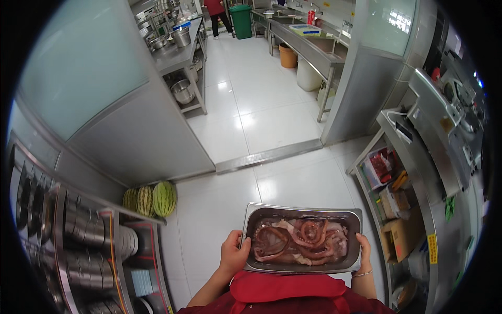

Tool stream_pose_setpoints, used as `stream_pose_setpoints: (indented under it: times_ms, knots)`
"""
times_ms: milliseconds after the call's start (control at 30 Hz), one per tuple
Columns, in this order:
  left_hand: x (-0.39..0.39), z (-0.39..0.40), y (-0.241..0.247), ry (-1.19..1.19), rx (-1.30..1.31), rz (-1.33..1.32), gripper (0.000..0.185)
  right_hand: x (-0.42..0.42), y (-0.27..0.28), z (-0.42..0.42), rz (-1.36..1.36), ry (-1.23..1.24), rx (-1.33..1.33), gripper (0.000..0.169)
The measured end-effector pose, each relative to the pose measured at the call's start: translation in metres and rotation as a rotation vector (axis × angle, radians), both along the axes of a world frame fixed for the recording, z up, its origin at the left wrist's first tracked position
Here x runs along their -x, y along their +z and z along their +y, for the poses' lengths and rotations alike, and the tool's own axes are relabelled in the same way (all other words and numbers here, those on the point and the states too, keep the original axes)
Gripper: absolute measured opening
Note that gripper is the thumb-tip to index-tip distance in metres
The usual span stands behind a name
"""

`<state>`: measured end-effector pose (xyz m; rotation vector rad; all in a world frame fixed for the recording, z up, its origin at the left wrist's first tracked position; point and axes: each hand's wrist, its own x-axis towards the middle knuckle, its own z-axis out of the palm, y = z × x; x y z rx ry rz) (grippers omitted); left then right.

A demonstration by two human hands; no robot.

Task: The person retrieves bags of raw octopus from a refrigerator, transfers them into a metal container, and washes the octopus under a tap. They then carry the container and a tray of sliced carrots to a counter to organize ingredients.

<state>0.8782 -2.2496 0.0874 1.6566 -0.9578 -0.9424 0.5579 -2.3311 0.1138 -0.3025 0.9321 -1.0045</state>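
A deep rectangular stainless-steel pan [302,208] is held level in front of my red apron [288,288]. Inside it, pieces of raw squid or octopus tentacle [310,243] lie in liquid, some of them curled. My left hand [234,252] grips the pan's left end, thumb over the rim. At the opposite end my right hand [364,251] holds the rim; most of its fingers are hidden behind the pan's wall.
A low metal sill [270,157] crosses the doorway ahead. Watermelons [164,199] sit at left near a rack of steel pots [84,227]. A steel counter [421,157] with shelves stands right. Beyond are a sink unit [302,43], a green bin [240,21] and a person [217,15].
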Motion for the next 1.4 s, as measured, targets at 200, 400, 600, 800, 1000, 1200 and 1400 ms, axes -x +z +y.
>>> stream_pose_setpoints:
  times_ms: [200,400,600,800,1000,1200,1400]
  knots:
    - [-0.068,-0.188,0.015,-0.033,0.047,0.053,0.013,-0.062,0.014,-0.152,0.093,-0.153,0.003,0.028]
    - [-0.12,-0.358,0.012,-0.092,0.037,0.051,0.012,-0.112,-0.004,-0.305,0.016,-0.217,-0.009,0.036]
    - [-0.158,-0.526,-0.003,-0.07,0.069,0.163,0.014,-0.139,-0.028,-0.487,-0.014,-0.118,0.039,0.039]
    - [-0.19,-0.696,0.025,-0.057,0.106,0.151,0.013,-0.169,-0.022,-0.66,0.009,-0.115,0.099,0.041]
    - [-0.226,-0.863,0.02,-0.095,0.112,0.191,0.013,-0.206,-0.02,-0.813,0.054,-0.21,0.092,0.038]
    - [-0.276,-1.04,0.012,-0.195,0.034,0.167,0.011,-0.264,-0.006,-0.959,0.069,-0.376,0.043,0.029]
    - [-0.305,-1.215,0.028,-0.299,0.101,0.188,0.012,-0.298,0.009,-1.094,0.073,-0.457,0.064,0.032]
